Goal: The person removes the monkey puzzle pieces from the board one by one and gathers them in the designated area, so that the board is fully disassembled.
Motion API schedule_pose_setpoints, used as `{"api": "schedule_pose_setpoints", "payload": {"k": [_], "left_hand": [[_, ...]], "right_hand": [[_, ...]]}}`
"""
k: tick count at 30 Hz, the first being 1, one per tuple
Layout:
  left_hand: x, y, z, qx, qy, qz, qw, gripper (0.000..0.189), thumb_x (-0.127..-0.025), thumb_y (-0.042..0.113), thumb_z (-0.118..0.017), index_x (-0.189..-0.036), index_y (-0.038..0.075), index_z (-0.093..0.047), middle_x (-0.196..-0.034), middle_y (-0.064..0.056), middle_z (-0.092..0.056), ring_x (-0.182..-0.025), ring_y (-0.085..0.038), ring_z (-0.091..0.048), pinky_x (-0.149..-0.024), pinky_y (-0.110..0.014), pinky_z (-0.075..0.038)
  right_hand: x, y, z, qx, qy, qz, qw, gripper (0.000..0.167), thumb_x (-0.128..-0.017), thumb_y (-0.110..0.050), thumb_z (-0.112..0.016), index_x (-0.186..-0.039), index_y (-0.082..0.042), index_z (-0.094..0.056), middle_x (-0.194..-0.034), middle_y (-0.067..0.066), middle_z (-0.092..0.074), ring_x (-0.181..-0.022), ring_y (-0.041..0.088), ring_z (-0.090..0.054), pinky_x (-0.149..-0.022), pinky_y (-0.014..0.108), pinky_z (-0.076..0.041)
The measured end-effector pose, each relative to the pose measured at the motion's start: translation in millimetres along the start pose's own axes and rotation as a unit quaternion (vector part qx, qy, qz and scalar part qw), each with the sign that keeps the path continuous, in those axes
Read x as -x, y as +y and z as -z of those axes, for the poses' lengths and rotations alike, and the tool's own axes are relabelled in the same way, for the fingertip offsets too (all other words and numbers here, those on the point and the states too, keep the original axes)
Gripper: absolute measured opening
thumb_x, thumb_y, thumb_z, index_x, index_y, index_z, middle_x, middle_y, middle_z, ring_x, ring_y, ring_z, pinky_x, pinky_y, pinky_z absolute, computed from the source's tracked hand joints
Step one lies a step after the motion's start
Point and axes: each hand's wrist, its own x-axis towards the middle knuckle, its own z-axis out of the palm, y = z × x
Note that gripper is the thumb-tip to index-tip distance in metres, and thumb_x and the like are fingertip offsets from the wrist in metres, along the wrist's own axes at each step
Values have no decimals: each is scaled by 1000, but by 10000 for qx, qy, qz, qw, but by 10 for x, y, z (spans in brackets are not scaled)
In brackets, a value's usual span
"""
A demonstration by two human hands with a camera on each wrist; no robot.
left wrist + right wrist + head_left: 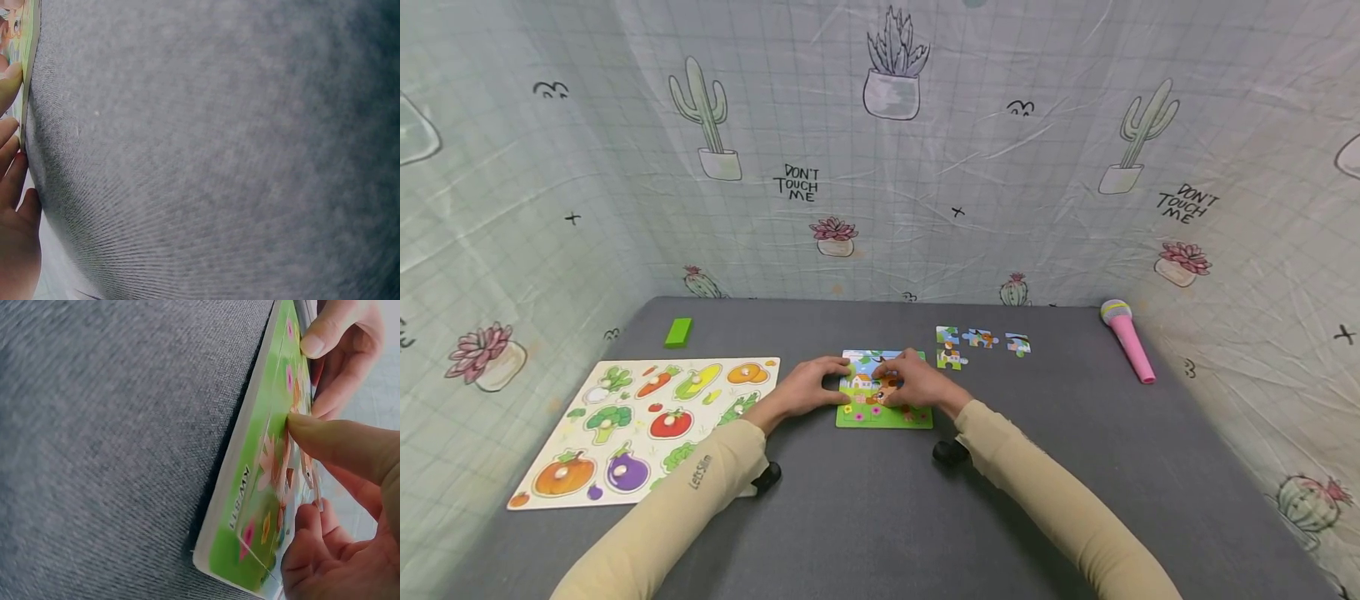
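A small jigsaw puzzle board [887,422] with a green border lies flat on the table, its picture showing a house, flowers and animals. At its left edge my left hand [808,385] holds the board, thumb and fingertips spread along the rim. The right hand [917,382] is over the picture and pinches a puzzle piece [317,487] between thumb and fingers, close over the board. The piece is mostly hidden by the fingers. In the left wrist view, the left hand [15,237] appears only at the frame's edge, beside the board's rim [28,56].
Several loose jigsaw pieces [950,358] lie behind and right of the board. A vegetable peg puzzle [643,400] lies at left, partly under the left forearm. A green block [678,332] is at the back left, a pink toy microphone [1131,346] at the back right.
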Motion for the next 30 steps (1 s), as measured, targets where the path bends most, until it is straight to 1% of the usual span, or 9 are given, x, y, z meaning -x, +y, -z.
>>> {"api": "schedule_pose_setpoints", "payload": {"k": [5, 9, 13, 17, 19, 22, 24, 27, 30], "left_hand": [[4, 9, 1, -60, -2, 2, 10000, 51, -88, 29, -74, -129, 1, -62, -145, -13, -49, -136, -34, -40, -112, -51, -33], [9, 16, -2, -47, 6, -13, 10000, 51, -88, 29, -74, -129, 1, -62, -145, -13, -49, -136, -35, -40, -112, -52, -33], [8, 17, -3, -5, 9, 7, 10000, 51, -88, 29, -75, -129, 1, -63, -145, -13, -49, -137, -34, -40, -112, -51, -33], [2, 8, -2, -25, 34, -10, 10000, 51, -87, 29, -75, -128, 1, -63, -145, -13, -49, -136, -34, -41, -112, -51, -33], [-3, 5, -2, -27, 36, -3, 10000, 50, -87, 28, -75, -128, 2, -63, -145, -12, -49, -136, -34, -40, -112, -50, -33], [-10, 7, -2, -2, 15, 15, 10000, 51, -87, 28, -75, -129, 2, -63, -146, -12, -48, -137, -34, -40, -112, -51, -33], [-16, 9, -3, 27, -5, 43, 10000, 51, -87, 28, -75, -129, 2, -63, -147, -11, -48, -138, -34, -39, -112, -50, -32], [-17, 8, -6, 21, -24, 53, 10000, 52, -87, 29, -75, -130, 2, -62, -147, -11, -47, -138, -33, -38, -113, -51, -31], [-15, 4, -11, -24, -24, 24, 10000, 53, -87, 29, -75, -130, 2, -62, -147, -12, -47, -138, -34, -38, -113, -51, -31]], "right_hand": [[19, 6, 4, 1, 98, 76, 9999, 42, -87, -7, -73, -128, -5, -64, -113, 14, -43, -96, 24, -38, -80, 40, -43], [34, 22, 25, -294, 66, 105, 9995, 43, -88, -7, -72, -129, -1, -63, -119, 16, -45, -95, 24, -37, -76, 38, -39], [45, 41, 52, -715, -34, 438, 9965, 42, -90, -6, -69, -128, 8, -60, -125, 23, -54, -95, 26, -52, -77, 35, -46], [33, 79, 51, -748, 50, 899, 9931, 36, -94, -10, -65, -122, 13, -62, -118, 25, -64, -98, 29, -65, -83, 34, -55], [33, 91, 42, -753, 210, 987, 9920, 32, -96, -9, -63, -119, 13, -64, -112, 25, -66, -94, 30, -67, -79, 34, -56], [42, 96, 34, -847, 523, 834, 9915, 28, -94, -5, -63, -117, 12, -66, -112, 25, -65, -86, 30, -67, -72, 33, -55], [59, 90, 38, -948, 660, 593, 9915, 28, -94, -3, -63, -119, 10, -65, -116, 25, -64, -86, 31, -65, -70, 35, -53], [79, 102, 40, -1199, 726, 116, 9901, 32, -95, -6, -63, -125, 4, -64, -125, 20, -60, -97, 31, -62, -76, 38, -52], [125, 141, 51, -1533, 802, -295, 9845, 34, -96, -11, -63, -129, -3, -63, -131, 14, -57, -112, 30, -57, -88, 42, -51]]}}
